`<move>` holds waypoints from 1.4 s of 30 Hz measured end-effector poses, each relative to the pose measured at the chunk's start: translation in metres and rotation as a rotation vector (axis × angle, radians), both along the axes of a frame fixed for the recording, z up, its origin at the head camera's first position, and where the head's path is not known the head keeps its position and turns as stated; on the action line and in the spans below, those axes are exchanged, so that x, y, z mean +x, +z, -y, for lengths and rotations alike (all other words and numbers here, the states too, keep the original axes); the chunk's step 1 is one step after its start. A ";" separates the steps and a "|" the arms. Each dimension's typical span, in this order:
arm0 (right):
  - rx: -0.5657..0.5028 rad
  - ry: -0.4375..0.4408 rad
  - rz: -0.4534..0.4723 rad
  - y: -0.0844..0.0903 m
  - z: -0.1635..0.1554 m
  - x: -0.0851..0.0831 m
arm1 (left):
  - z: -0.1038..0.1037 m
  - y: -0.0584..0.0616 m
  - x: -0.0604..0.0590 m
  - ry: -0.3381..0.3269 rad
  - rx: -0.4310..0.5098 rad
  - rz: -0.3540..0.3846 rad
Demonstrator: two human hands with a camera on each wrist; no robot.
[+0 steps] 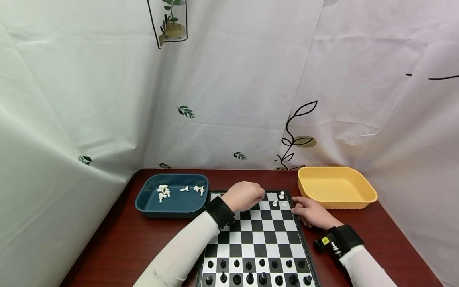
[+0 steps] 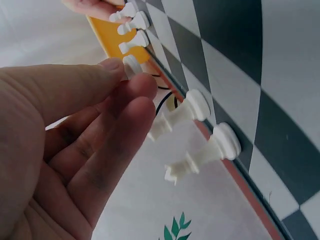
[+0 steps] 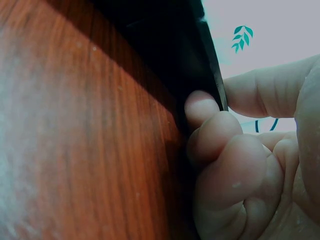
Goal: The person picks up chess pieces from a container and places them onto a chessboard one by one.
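A yellow tray [image 1: 337,185] stands before leaf-printed white cloth [image 1: 229,79].

I have the left fingers [image 2: 120,137] over the board [image 1: 254,227]'s far row with a pinched piece [image 2: 132,66] between them, two standing pieces [image 2: 200,156] just to their left, three corner pieces [image 1: 282,195] to their right and two rows of pieces [image 1: 250,278] well before them at the near end. Left of those fingers, just beside the board, lies the left tray [image 1: 184,203] with loose pieces [image 1: 163,190] in it. My right fingers [image 3: 237,165] pinch the board's right edge, the right tray [image 1: 344,206] behind and rightward of them, the table [image 1: 140,239] underneath and the curtain [image 1: 222,127] behind everything.
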State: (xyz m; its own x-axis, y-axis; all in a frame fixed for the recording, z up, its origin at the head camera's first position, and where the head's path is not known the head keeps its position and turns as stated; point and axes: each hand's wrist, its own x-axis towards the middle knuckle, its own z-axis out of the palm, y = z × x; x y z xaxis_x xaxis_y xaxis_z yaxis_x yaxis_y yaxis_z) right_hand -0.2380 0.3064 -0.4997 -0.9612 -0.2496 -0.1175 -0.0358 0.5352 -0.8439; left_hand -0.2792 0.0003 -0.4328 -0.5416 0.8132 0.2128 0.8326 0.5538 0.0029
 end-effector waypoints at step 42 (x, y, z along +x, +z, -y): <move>-0.011 0.012 0.000 0.000 0.002 0.001 | -0.020 -0.016 -0.008 -0.060 -0.048 0.028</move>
